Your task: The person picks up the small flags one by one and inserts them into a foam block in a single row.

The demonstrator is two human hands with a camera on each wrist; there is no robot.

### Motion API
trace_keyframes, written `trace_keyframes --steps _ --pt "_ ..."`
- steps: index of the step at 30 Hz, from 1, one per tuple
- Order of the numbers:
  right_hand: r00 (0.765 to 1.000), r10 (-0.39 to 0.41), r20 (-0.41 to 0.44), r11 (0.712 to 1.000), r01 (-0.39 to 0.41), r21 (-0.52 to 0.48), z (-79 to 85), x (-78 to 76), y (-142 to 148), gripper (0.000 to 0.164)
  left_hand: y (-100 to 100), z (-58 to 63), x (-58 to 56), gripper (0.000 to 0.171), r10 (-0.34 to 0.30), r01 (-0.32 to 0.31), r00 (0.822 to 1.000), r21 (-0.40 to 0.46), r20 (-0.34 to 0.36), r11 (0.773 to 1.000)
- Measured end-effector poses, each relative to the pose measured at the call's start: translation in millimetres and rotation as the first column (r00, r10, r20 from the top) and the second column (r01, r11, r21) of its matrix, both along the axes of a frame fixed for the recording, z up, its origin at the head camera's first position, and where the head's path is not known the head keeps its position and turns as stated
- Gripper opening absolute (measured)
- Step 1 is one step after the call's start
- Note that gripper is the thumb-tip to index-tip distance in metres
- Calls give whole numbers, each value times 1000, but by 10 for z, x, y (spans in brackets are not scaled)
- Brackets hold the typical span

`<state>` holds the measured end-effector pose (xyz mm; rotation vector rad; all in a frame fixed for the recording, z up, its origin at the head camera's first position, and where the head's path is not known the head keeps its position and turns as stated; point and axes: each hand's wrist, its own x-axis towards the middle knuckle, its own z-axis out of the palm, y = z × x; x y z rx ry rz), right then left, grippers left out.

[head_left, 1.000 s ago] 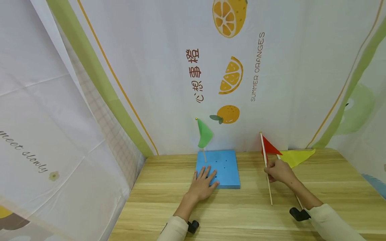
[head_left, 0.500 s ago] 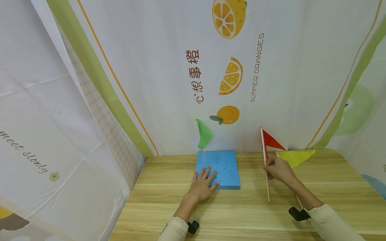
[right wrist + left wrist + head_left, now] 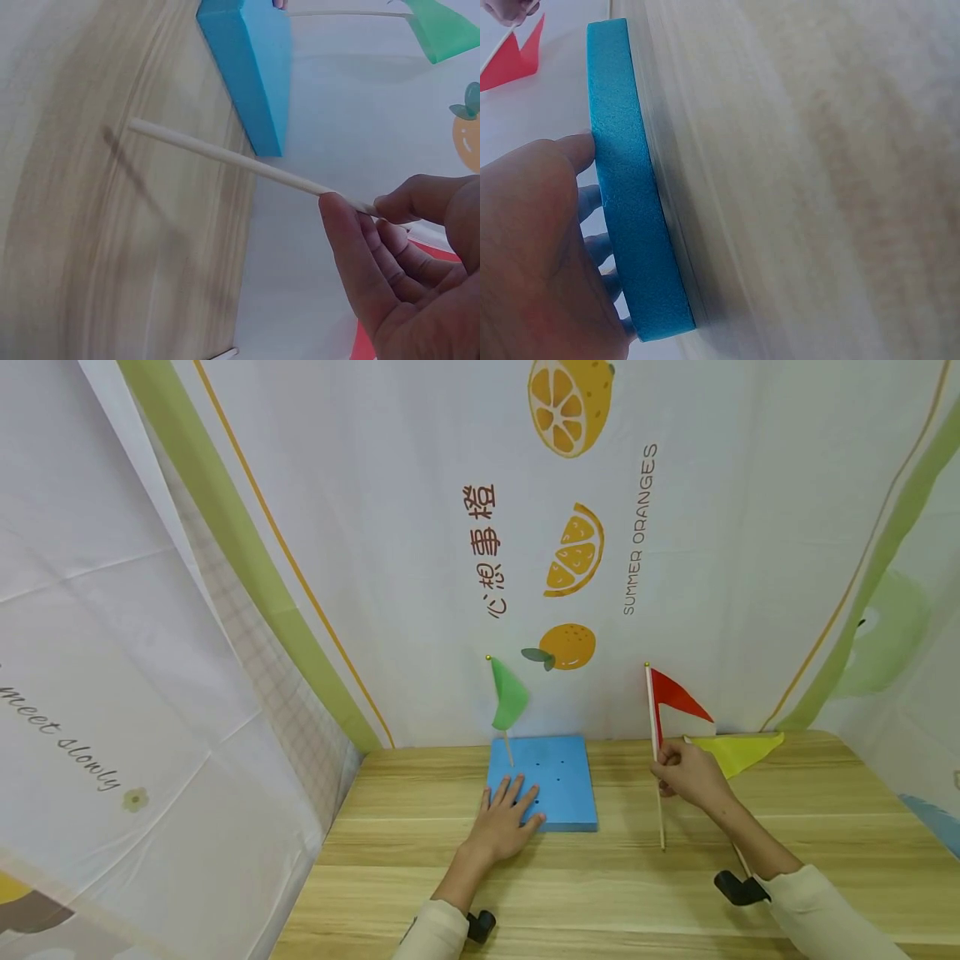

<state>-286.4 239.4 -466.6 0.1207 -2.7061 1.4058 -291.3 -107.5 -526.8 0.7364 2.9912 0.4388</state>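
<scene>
My left hand [image 3: 504,822] rests with spread, straight fingers on the near left part of a blue foam block [image 3: 573,793] that has several small holes in its top. A green flag [image 3: 511,695] stands in the block's far left part, its stick leaning a little. To the right of the block, my right hand [image 3: 690,772] pinches the wooden stick of a red flag [image 3: 675,696] between thumb and fingers, just below the cloth. The lower end of that stick [image 3: 217,152] hangs above the table in the right wrist view, with its shadow beside it.
A yellow flag [image 3: 738,752] lies on the wooden table [image 3: 405,877] at the right, its stick running under my right forearm. Behind the table hangs a white curtain [image 3: 420,610] printed with oranges. Another curtain side [image 3: 150,693] closes off the left.
The red flag has risen and shifted slightly left, its stick turning closer to upright. My right hand has moved up a little with it. My left hand stays in place on the block.
</scene>
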Motion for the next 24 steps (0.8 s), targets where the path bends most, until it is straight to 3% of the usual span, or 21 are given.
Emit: trace_keyframes --steps 11,24 --pt "1000 10 -20 999 -11 -50 66 -23 -52 11 -1 -6 11 62 -15 15 1000 5 -25 1000" --pt "998 -1 -57 999 -1 -43 158 -100 -163 11 -2 8 13 63 6 -6 1000 -5 0 1000"
